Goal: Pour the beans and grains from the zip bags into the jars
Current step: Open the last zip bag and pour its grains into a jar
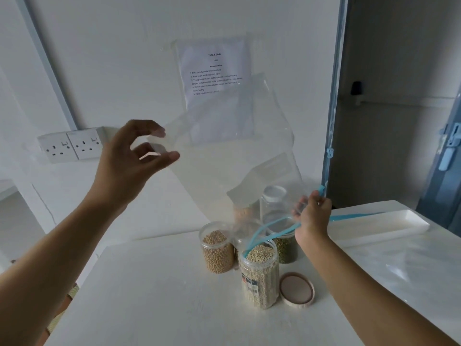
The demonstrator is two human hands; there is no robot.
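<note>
A clear, empty-looking zip bag [224,158] with a blue zip strip hangs tilted, its mouth down over an open jar of pale grains [259,273]. My right hand [311,216] pinches the bag's mouth at the blue strip just above that jar. My left hand [132,158] is raised at the bag's upper corner. Its thumb and fingers are spread on either side of the corner with a gap between them. The jar's tan lid [296,292] lies flat on the white table [162,295] beside it.
A jar of soybeans [217,248], a jar of green beans [288,249] and two jars behind stand close to the grain jar. To the right are a white tray [379,226] and a flat plastic bag [411,270]. Wall sockets [69,144] are at the left.
</note>
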